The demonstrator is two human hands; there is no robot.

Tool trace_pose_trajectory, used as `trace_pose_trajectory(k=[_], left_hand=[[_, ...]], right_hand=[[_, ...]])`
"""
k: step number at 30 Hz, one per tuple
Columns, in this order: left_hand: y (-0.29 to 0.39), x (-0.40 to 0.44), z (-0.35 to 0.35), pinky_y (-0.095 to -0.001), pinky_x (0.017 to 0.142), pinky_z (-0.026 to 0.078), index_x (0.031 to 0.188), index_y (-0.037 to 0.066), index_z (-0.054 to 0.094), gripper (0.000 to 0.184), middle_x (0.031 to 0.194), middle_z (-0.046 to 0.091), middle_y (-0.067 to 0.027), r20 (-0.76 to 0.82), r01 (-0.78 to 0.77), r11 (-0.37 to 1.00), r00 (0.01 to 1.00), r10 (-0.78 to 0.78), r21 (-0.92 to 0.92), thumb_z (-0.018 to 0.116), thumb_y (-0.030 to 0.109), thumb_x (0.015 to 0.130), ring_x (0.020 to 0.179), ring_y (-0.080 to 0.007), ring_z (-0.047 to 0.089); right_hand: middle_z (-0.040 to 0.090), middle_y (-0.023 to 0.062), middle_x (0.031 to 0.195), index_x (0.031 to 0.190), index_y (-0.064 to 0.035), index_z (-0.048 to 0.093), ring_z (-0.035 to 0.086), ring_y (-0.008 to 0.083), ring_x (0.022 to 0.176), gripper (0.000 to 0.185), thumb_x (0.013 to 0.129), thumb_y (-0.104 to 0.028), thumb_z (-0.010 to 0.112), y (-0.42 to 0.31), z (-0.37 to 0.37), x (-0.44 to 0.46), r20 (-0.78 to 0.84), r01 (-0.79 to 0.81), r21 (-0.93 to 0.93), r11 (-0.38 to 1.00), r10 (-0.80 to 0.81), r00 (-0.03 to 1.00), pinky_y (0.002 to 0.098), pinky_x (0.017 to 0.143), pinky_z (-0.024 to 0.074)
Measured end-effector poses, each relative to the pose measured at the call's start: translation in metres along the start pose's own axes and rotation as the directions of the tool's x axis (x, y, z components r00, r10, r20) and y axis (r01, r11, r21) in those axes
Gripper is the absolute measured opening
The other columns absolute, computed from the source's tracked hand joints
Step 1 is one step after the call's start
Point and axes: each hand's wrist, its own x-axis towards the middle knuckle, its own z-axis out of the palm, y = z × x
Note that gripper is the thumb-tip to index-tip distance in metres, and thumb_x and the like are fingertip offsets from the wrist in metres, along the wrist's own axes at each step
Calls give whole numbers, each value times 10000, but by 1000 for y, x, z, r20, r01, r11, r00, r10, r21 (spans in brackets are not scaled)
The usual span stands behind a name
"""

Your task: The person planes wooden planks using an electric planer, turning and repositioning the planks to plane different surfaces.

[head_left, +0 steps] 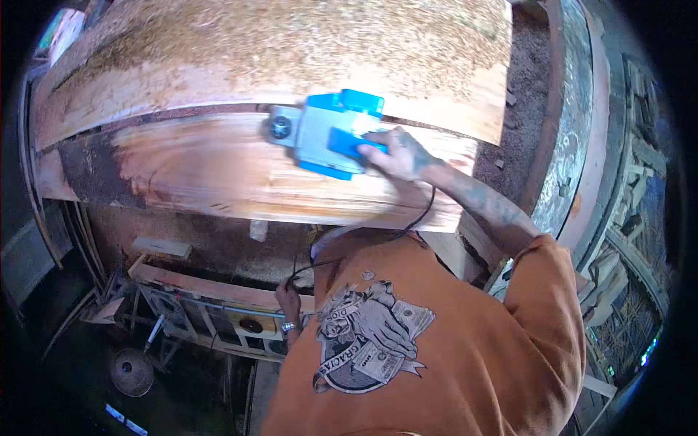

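My right hand [398, 154] grips the blue handle of a blue and grey electric planer [314, 138]. The planer rests on a wooden board [218, 163], its round knob pointing left; motion blurs it slightly. Much of the board is pale and smooth, while a dark, rough patch [102, 174] covers part of its left end. Low beside my body, my left hand [289, 298] has its fingers closed around a black power cord [309, 267]. The cord loops past my waist toward the planer.
A wider board [196, 83] strewn with wood shavings [291, 36] lies beyond, across a narrow gap. Shavings also cover the ground at right, near a long beam [563, 138]. Wood offcuts [607, 291] are piled far right. A fan [132, 372] stands lower left.
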Motion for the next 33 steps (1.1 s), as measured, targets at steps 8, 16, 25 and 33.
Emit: trace_pose_trajectory(k=[8,16,25,33], left_hand=[[105,-8,32,-447,819,498,1002,-5,731,322,909,696,-208,173,-215,975,960,221,-55,477,-37,806,889,-372,636],[130,-22,67,-453,857,511,1015,19,733,409,957,700,-207,287,-262,965,925,251,1,461,-90,730,945,-393,652],[96,-9,57,-454,832,534,979,0,742,297,946,712,-216,249,-217,976,945,214,-18,505,-36,805,920,-404,681],[60,4,41,-482,807,527,953,5,751,270,907,708,-231,233,-199,979,955,185,38,518,-34,823,891,-403,679]], right_hand=[[654,170,759,963,10,674,655,313,754,425,983,-392,537,189,-123,-217,-38,-162,-52,985,161,986,441,800,510],[561,108,651,869,92,644,549,177,663,543,966,-431,538,253,-160,-282,-183,-201,77,977,212,960,392,680,461],[484,114,632,824,50,629,484,203,623,426,959,-341,525,211,-152,-232,-26,-141,60,988,143,989,401,649,412],[607,171,717,904,54,675,587,281,677,489,1003,-396,510,167,-119,-175,-11,-123,-6,992,123,992,416,717,470]])
